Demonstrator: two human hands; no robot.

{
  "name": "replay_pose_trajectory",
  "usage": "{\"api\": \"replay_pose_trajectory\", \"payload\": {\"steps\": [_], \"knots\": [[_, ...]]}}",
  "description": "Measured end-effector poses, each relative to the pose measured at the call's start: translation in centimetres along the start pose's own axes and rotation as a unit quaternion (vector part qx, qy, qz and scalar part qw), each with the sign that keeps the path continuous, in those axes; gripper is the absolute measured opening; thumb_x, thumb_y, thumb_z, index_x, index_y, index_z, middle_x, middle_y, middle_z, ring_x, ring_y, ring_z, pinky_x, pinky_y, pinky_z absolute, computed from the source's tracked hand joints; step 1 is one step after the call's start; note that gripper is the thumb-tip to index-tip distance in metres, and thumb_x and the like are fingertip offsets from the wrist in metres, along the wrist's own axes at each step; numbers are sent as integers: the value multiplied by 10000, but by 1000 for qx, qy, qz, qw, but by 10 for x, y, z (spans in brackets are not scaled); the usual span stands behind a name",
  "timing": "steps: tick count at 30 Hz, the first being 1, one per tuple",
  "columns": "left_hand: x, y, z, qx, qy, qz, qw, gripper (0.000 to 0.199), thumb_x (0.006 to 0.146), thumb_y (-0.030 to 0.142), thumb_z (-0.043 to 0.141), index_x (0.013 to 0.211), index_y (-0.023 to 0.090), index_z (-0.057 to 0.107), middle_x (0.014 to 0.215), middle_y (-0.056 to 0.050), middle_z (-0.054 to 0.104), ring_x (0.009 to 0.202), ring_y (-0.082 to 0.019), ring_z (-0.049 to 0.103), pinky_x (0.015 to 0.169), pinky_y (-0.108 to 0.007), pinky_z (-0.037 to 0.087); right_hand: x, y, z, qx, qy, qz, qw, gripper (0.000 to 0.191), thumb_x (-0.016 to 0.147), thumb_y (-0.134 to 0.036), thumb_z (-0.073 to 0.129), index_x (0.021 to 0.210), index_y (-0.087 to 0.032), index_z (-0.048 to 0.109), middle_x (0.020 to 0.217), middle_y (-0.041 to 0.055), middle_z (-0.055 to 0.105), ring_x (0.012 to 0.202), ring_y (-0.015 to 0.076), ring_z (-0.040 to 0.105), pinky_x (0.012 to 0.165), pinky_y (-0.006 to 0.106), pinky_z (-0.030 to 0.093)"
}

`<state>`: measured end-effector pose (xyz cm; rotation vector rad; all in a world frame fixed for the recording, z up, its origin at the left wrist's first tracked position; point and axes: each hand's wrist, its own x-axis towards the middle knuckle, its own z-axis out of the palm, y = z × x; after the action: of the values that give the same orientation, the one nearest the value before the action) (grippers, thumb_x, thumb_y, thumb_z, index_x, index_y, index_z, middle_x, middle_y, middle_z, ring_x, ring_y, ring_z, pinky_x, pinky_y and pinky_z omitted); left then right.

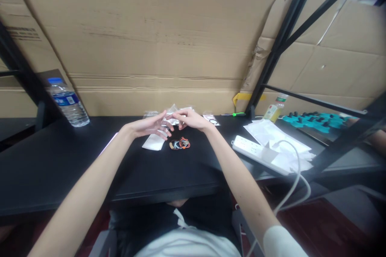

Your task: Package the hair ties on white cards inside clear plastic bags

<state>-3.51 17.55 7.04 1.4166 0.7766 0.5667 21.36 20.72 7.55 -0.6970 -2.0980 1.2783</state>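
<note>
My left hand (pixel 153 125) hovers over the black table with its fingers spread and nothing in them. Close beside it, my right hand (pixel 190 119) has its fingers bent together at the tips; what they hold, if anything, is too small to make out. Clear plastic bags (pixel 172 110) lie behind the hands, partly hidden by them. Below the left hand is a white packet (pixel 153 142). Just nearer to me lies a small bundle of orange, blue and brown cords (pixel 180 143).
A water bottle (pixel 70 103) stands at the left. On the right are a white power strip (pixel 257 153), papers (pixel 271 136), a yellowish bottle (pixel 275 108), a green screwdriver (pixel 238 114) and teal parts (pixel 316 120) behind a black metal frame (pixel 280 44). Cardboard (pixel 169 28) backs the table (pixel 135 176).
</note>
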Motion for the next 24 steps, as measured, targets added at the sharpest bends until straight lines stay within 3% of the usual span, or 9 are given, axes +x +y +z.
{"api": "replay_pose_trajectory", "payload": {"steps": [2, 5, 7, 9, 12, 17, 20, 24], "knots": [[-1, 0, -3, 2, 11, 2, 1000, 635, 992, 730, 560, 1429, 275, 641, 1175, -134, 727, 1084, -315, 694, 1000, -523, 549, 2, 0, -1, -5, 46, -22, 999, 407, 1036, -535, 644, 1181, -186, 796, 915, 47, 766, 650, 104, 643, 696, 247, 583], [-3, 1, -9, 0, 69, 11, 998, 613, 982, 678, 631, 1431, 261, 643, 1144, -140, 751, 1043, -319, 727, 997, -523, 551, 5, 1, -3, -53, 162, -32, 985, 356, 1061, -489, 583, 1115, -204, 790, 1068, 54, 783, 644, 106, 630, 702, 265, 571], [-4, 3, -13, -9, 106, 27, 994, 583, 980, 674, 635, 1366, 241, 688, 1127, -145, 767, 1022, -325, 745, 989, -512, 557, 7, 6, -3, -135, 230, -28, 963, 296, 1059, -422, 580, 1071, -218, 795, 1112, 45, 793, 730, 138, 682, 791, 294, 571], [-5, 4, -18, -26, 133, 45, 990, 565, 993, 690, 596, 1281, 223, 730, 1133, -153, 776, 1028, -325, 750, 986, -494, 565, 9, 14, 4, -229, 250, -18, 940, 229, 1033, -351, 620, 1037, -214, 803, 1092, 54, 808, 911, 195, 735, 914, 329, 550], [-6, 5, -24, -55, 178, 70, 980, 543, 1009, 665, 588, 1241, 197, 740, 1228, -177, 766, 1100, -329, 741, 998, -472, 577, 13, 29, 27, -327, 185, 20, 926, 216, 1016, -343, 654, 1039, -196, 811, 1053, 96, 817, 1015, 243, 750, 940, 358, 541], [-7, 8, -25, -87, 240, 103, 961, 555, 1042, 602, 573, 1377, 170, 670, 1310, -193, 738, 1165, -329, 736, 972, -458, 607, 20, 40, 68, -444, 74, 89, 889, 472, 923, -607, 749, 1120, -179, 786, 1135, 158, 796, 1087, 331, 747, 894, 400, 559], [-7, 10, -23, -105, 244, 122, 956, 546, 1078, 571, 513, 1421, 165, 639, 1274, -180, 746, 1152, -315, 742, 961, -449, 615, 21, 39, 74, -468, 60, 97, 876, 527, 907, -655, 747, 1131, -178, 769, 1203, 168, 777, 1143, 355, 733, 917, 414, 553], [-6, 11, -22, -115, 237, 124, 957, 519, 1107, 543, 448, 1414, 170, 639, 1214, -158, 758, 1108, -293, 748, 945, -433, 616, 21, 39, 68, -438, 70, 105, 890, 488, 876, -633, 794, 1092, -197, 748, 1199, 142, 767, 1116, 338, 735, 899, 404, 550]]}}
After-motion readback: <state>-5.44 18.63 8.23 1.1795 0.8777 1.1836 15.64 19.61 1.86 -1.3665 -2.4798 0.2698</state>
